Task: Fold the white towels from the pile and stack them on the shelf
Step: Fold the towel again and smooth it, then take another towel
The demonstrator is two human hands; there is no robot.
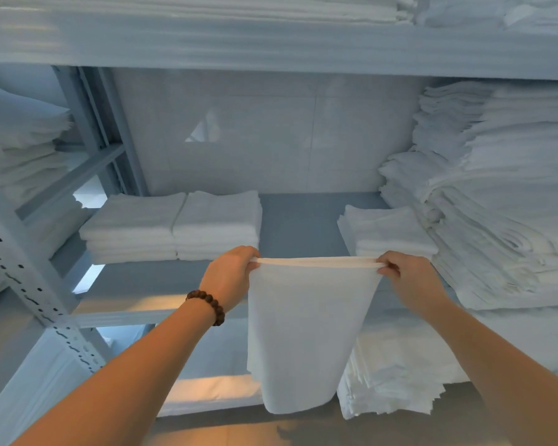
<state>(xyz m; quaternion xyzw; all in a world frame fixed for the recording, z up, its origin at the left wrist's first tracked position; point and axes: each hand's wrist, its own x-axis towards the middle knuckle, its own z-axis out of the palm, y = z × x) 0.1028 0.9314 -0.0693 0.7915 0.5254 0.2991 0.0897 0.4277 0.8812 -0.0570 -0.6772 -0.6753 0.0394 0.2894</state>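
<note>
Hanging doubled, the white towel (303, 333) is pinched at its top corners by the left hand (231, 276) and right hand (406, 278). Both grips grasp it before the shelf (300, 220).

No writing, label, brand, number or sign can be read on anything here. The held towel (306, 333) shows plain white cloth, and the shelf upright (29, 284) to the left of the towel carries only punched holes and slots.

Grey shelf (298, 220) w/ two folded towel stacks (218, 223) left, small stack (387, 231) + big pile (503, 201) (messier) right.
</note>
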